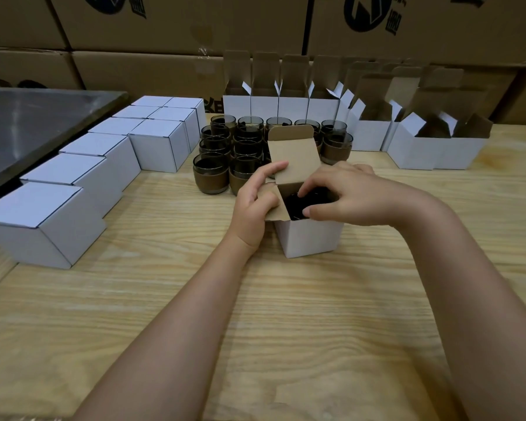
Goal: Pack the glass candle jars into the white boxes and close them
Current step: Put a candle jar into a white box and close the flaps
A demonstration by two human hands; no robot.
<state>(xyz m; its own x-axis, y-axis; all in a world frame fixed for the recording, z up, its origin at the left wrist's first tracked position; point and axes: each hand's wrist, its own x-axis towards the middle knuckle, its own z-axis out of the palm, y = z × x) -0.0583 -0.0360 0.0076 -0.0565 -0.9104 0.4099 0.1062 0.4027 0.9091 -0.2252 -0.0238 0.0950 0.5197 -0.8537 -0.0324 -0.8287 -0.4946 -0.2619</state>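
Brown cartons [152, 31] behind wooden table [170, 299], steel sheet [37, 117] left.

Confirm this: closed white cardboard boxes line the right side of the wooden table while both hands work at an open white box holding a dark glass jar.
Wrong side: the head view shows the closed white cardboard boxes lining the left side of the wooden table. The left hand and right hand are at the open white box holding the dark glass jar.

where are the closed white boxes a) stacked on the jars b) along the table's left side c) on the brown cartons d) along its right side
b: the closed white boxes sit in rows along the left side of the table; the boxes at the back and right have flaps up.
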